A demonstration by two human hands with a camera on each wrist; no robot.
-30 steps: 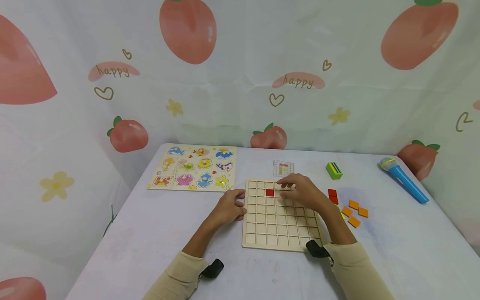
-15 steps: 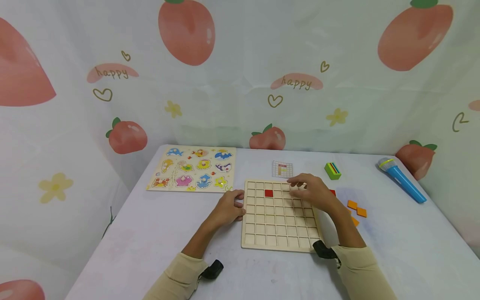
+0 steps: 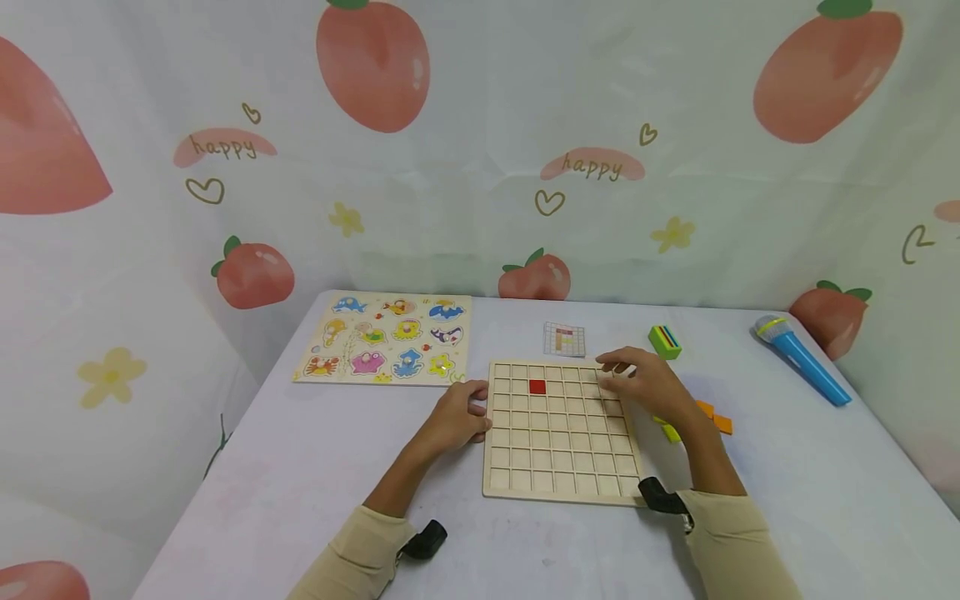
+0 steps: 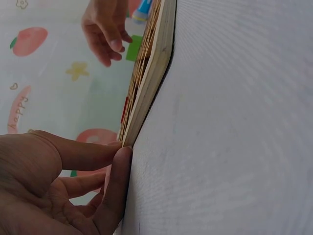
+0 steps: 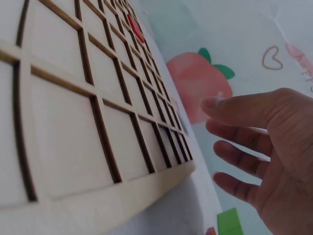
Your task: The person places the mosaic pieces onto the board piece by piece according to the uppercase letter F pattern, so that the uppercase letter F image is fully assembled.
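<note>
A wooden grid board (image 3: 562, 467) lies flat on the table, with one red tile (image 3: 537, 387) set in its second row. My left hand (image 3: 478, 408) rests against the board's left edge; in the left wrist view its fingertips (image 4: 120, 156) press that edge of the board (image 4: 149, 83). My right hand (image 3: 613, 372) hovers over the board's far right corner, fingers relaxed and spread, holding nothing. In the right wrist view the right hand (image 5: 220, 142) is off the board (image 5: 88, 132), and the red tile (image 5: 135, 27) shows far off.
Orange tiles (image 3: 716, 417) and a yellow-green tile (image 3: 671, 432) lie right of the board, partly behind my right hand. A green block (image 3: 665, 342), a small pattern card (image 3: 565, 338), a blue toy microphone (image 3: 801, 360) and an animal peg puzzle (image 3: 390, 337) lie farther back.
My right hand has slid right, from above the board's top middle to its top right corner, and now covers the red tiles beside the board. The left hand has stayed put.
</note>
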